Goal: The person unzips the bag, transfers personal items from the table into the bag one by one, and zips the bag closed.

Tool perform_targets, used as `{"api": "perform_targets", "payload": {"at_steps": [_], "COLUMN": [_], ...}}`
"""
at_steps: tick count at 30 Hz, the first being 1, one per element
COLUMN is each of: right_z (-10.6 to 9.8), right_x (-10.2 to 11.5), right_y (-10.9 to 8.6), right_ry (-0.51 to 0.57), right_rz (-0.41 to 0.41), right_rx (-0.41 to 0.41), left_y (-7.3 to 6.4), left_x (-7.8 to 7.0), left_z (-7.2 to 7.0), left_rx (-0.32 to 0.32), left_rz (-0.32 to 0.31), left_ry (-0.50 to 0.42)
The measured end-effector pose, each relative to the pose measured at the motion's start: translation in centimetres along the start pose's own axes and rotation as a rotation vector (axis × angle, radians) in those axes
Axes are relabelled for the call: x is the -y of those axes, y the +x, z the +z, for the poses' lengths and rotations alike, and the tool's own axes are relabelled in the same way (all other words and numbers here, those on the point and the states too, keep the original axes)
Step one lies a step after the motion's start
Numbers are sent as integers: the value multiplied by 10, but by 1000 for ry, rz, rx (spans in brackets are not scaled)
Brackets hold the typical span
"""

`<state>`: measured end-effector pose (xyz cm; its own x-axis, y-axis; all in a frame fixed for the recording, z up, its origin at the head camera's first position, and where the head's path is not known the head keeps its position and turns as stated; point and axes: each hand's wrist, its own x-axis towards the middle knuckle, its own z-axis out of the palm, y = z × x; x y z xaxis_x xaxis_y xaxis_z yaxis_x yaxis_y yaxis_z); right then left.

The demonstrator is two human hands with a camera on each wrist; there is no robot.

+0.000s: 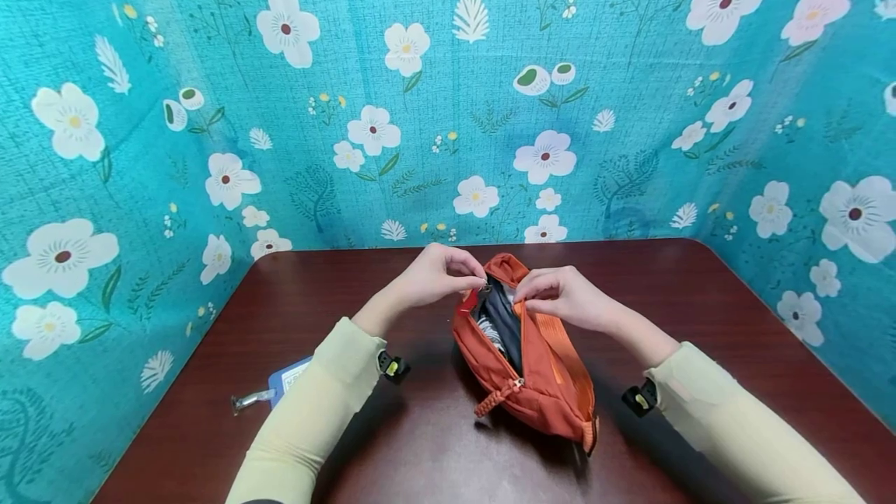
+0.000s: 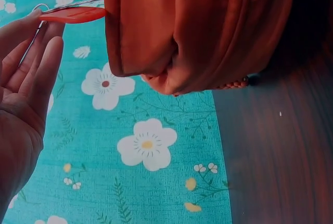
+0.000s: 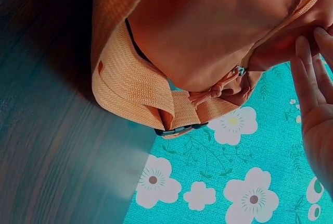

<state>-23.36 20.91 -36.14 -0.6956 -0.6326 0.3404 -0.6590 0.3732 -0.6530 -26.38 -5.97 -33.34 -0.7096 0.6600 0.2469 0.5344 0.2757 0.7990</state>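
An orange waist bag [image 1: 539, 395] stands unzipped on the table, its dark lining [image 1: 498, 309] and something striped black and white [image 1: 491, 333] showing inside. At the left edge of the opening, my left hand [image 1: 437, 274] pinches a thin metal ring [image 2: 41, 6] carrying a flat red piece [image 2: 75, 14]; its far end is hidden behind the bag's edge. My right hand [image 1: 568, 295] pinches the opposite edge of the opening between thumb and fingers. Near the front, a braided cord pull [image 1: 495, 399] hangs from the zipper.
A blue badge holder [image 1: 277, 381] with a metal clip lies on the dark wooden table [image 1: 336, 286], partly covered by my left sleeve. The bag's orange webbing strap [image 1: 570, 356] runs along its right side. Flowered turquoise cloth [image 1: 448, 99] hangs behind the table and at both sides.
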Motion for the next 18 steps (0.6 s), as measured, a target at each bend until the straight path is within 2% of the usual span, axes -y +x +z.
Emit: {"api": "perform_targets", "payload": {"at_steps": [7, 12, 18], "right_z": [0, -1, -1], "right_x": [-1, -3, -2], "right_y": [0, 0, 0], "right_ry": [-6, 5, 16], "right_rz": [-38, -44, -27], "right_rx": [-8, -12, -4], "left_y": [4, 7, 8], "left_x": [-4, -7, 6], "left_z": [1, 2, 12], "left_rx": [18, 14, 41], "left_rz": [-18, -4, -8], "left_ry": [3, 14, 82]}}
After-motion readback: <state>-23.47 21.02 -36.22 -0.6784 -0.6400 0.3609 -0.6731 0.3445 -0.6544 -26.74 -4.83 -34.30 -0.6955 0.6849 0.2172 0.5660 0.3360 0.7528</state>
